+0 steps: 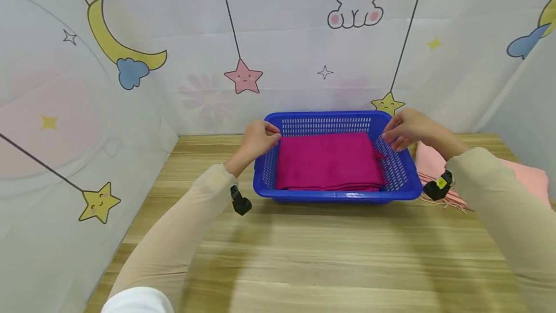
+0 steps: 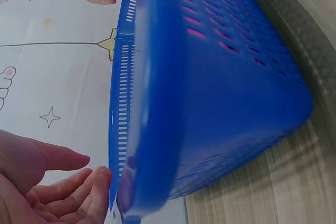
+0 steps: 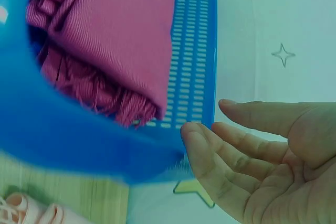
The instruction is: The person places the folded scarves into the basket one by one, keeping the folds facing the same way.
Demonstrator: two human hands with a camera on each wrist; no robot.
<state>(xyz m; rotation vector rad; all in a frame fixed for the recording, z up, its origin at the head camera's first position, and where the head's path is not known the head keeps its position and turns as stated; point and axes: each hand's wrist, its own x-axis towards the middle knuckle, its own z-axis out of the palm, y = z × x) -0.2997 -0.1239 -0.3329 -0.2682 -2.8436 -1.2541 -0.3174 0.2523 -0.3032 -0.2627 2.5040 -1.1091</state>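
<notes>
A blue plastic basket (image 1: 304, 196) with slotted walls stands on the table. Inside it lies a folded magenta scarf (image 1: 327, 161), its fringe (image 3: 126, 106) showing at the right end in the right wrist view. My left hand (image 1: 260, 138) is over the basket's left rear corner, the fingertips right at the rim and the thumb apart from them in the left wrist view. Above the right rear corner is my right hand (image 1: 410, 127), its fingers loosely bent and the thumb spread away. Nothing is held between the fingers of either hand.
A pale pink fringed scarf (image 1: 532, 180) lies on the table to the right of the basket, partly hidden by my right forearm. Behind the wooden table (image 1: 330, 255) hangs a white cloth backdrop (image 1: 295, 37) printed with stars, a moon and a bear-like animal.
</notes>
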